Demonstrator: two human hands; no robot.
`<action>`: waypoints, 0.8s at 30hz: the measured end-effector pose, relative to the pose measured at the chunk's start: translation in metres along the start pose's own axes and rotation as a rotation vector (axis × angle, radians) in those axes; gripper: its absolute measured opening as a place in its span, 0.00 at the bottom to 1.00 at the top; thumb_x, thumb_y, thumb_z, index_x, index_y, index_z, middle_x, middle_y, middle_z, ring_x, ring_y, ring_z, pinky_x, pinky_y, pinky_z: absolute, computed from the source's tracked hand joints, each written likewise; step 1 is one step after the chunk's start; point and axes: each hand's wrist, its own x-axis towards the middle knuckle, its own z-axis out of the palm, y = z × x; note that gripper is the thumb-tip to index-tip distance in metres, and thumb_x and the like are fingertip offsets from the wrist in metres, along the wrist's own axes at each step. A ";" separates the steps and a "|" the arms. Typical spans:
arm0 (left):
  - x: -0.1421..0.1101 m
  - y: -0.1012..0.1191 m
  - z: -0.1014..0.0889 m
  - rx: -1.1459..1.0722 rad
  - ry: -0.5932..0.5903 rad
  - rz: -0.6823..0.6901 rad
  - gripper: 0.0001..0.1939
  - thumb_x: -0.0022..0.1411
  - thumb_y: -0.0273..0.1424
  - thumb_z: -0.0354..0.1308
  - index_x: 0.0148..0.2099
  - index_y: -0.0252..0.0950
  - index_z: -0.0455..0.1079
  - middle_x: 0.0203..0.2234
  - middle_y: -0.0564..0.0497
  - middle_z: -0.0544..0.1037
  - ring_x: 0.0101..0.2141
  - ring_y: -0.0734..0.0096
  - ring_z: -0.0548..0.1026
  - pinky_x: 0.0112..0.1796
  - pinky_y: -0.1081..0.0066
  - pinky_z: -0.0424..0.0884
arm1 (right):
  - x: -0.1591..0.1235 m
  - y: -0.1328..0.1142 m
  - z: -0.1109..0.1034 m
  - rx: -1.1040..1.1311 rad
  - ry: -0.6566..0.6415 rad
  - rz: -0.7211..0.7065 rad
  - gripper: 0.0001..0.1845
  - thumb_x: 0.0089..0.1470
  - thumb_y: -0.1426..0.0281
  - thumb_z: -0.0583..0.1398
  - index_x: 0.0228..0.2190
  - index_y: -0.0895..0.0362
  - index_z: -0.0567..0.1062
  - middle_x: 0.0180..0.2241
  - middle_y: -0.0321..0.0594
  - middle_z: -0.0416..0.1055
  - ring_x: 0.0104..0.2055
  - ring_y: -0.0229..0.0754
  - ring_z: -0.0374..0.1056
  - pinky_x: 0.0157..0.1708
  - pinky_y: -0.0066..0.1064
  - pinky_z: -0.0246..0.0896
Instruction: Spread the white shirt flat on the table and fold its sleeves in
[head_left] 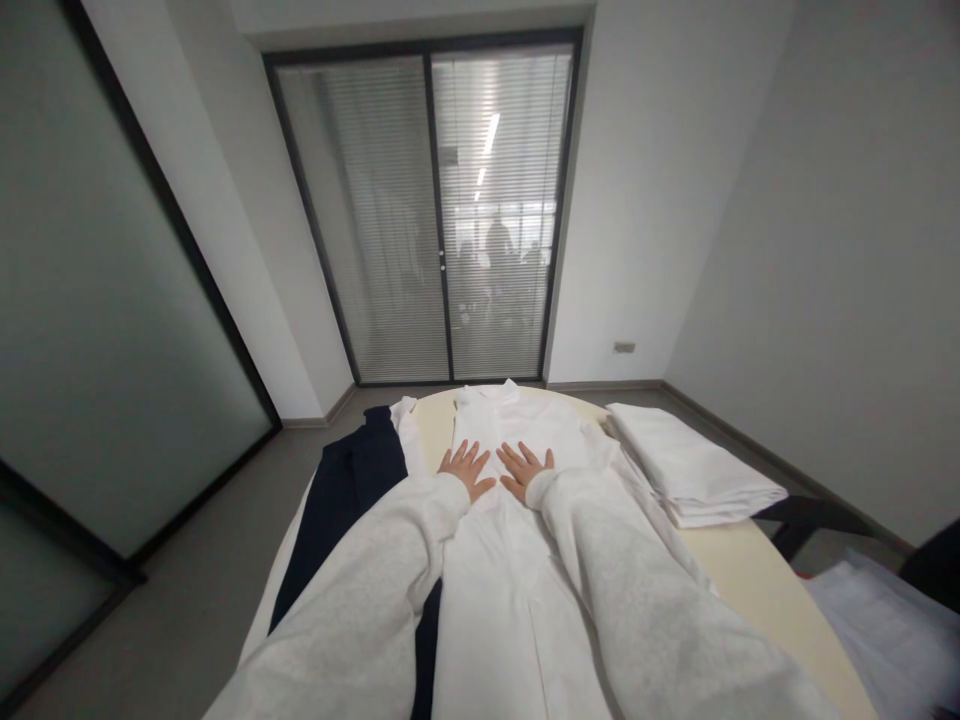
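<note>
From the head camera, the left hand [466, 467] and the right hand [523, 467] both lie flat, palms down and fingers spread, on the upper part of a white garment [510, 560] laid lengthwise along a pale table [757, 575]; neither hand grasps anything, they only press on the cloth. The two hands sit close together, nearly touching at the thumbs, with the garment's collar just beyond the fingertips and its long body running back under both grey sleeves toward the person. As it lies, the garment looks spread out full length and mostly flat, with no fold yet visible in it, so the flattening seems well along and any folding is not begun. To the outside of the left hand a dark navy cloth [345, 500] lies along the table's edge, partly under the white one. Out past the right hand, well apart from it, rests a stack of folded white fabric [690, 465], which suggests similar pieces are already finished.
</note>
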 end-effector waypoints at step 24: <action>-0.003 -0.001 0.009 0.001 -0.019 0.147 0.31 0.60 0.51 0.34 0.63 0.48 0.40 0.62 0.53 0.38 0.60 0.58 0.36 0.55 0.49 0.39 | 0.001 0.109 -0.054 -0.012 0.287 0.456 0.17 0.49 0.71 0.55 0.40 0.66 0.73 0.40 0.62 0.68 0.45 0.55 0.64 0.40 0.46 0.58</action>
